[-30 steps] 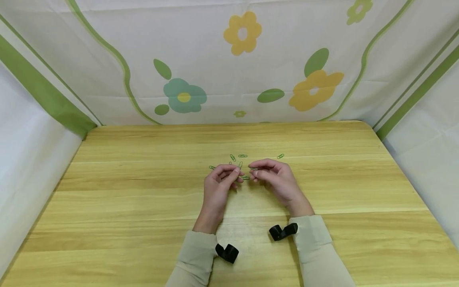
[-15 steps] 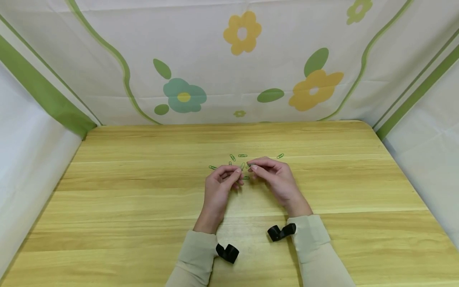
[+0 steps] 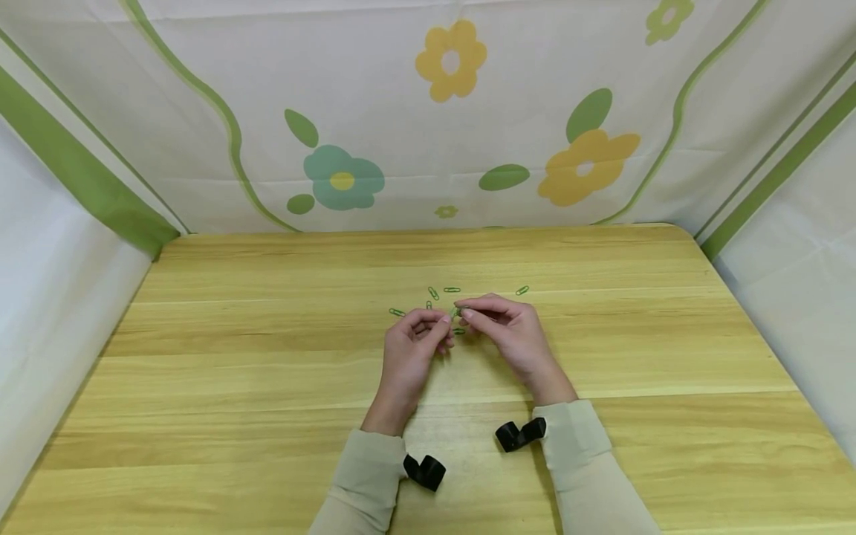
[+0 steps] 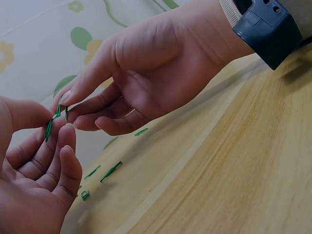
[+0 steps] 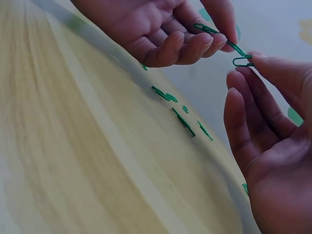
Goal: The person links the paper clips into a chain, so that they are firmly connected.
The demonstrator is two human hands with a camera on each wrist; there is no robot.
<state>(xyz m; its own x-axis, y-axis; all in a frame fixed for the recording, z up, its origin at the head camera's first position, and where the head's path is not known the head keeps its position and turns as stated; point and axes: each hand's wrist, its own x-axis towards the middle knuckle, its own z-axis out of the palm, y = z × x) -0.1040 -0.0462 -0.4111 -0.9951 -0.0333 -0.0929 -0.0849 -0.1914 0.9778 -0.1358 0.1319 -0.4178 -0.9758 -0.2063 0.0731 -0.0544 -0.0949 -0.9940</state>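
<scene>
Near the middle of the wooden table, my left hand (image 3: 409, 353) and my right hand (image 3: 518, 338) meet with fingertips close together. Between thumb and fingers my left hand pinches green wire paper clip material (image 5: 205, 29), which sticks out on both sides of the fingertips; whether it is one clip or two linked is unclear. A green paper clip (image 5: 242, 62) is pinched in my right hand, its rounded loop pointing toward the left hand. In the right wrist view the two clips touch or overlap; I cannot tell whether they are hooked.
Several loose green paper clips lie on the table (image 3: 254, 357) around the hands: one clip (image 3: 452, 290) behind them, another clip (image 3: 397, 312) at the left, and a clip (image 3: 523, 290) farther right. A patterned cloth (image 3: 414, 134) hangs along the back edge.
My right hand has moved left and slightly away from me, bringing its paper clip against the one in the left hand. The left hand has shifted slightly right.
</scene>
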